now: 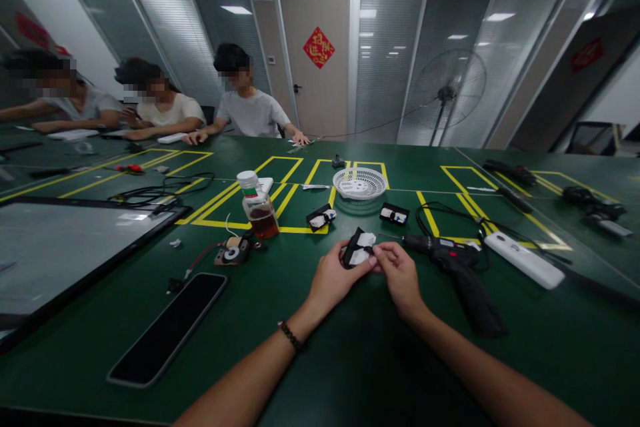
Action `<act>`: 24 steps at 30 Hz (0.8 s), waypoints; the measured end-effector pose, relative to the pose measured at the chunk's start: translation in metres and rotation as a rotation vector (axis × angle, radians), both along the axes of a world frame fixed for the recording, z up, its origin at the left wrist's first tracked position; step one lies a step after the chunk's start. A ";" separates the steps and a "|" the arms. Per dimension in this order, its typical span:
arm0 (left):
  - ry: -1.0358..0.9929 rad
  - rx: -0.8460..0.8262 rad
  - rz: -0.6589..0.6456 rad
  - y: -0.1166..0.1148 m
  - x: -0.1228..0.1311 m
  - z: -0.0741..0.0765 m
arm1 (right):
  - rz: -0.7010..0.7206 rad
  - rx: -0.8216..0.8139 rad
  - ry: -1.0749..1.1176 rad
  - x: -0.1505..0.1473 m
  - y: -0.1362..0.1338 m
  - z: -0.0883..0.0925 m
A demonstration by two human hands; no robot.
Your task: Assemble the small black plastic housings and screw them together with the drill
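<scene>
Above the near part of the green table, my left hand (336, 277) is closed around a small black-and-white piece (361, 248), black on its left side with white faces and a dark strip. My right hand (399, 275) pinches the dark strip at the piece's right edge; its fingertips hide part of it. Two similar black-and-white pieces lie beyond, one on the left (321, 218) and another on the right (395, 215). A black power drill (457, 267) rests on its side right of my hands, its thin bit pointing toward them.
A white plastic basket (360, 183) stands farther back. Left are a bottle of brown liquid (261, 210), a small wired device (233, 250), a phone (167, 330) and a dark-framed panel (75, 260). A white power strip (524, 260) lies right. Several people (250, 107) sit across the table.
</scene>
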State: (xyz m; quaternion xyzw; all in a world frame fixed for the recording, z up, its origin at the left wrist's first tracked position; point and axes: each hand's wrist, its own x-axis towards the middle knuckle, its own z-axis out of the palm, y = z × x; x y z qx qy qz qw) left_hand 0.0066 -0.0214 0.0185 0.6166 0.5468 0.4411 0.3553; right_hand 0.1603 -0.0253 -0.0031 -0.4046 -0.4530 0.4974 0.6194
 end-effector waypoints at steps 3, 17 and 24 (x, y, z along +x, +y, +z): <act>-0.003 -0.007 0.008 0.000 0.000 -0.001 | -0.012 -0.007 -0.004 -0.002 -0.001 -0.001; 0.128 -0.031 0.016 -0.003 0.001 0.005 | -0.047 0.029 -0.057 -0.005 0.000 -0.005; 0.162 -0.039 0.008 -0.002 0.001 0.001 | -0.032 0.028 -0.046 -0.004 0.001 -0.006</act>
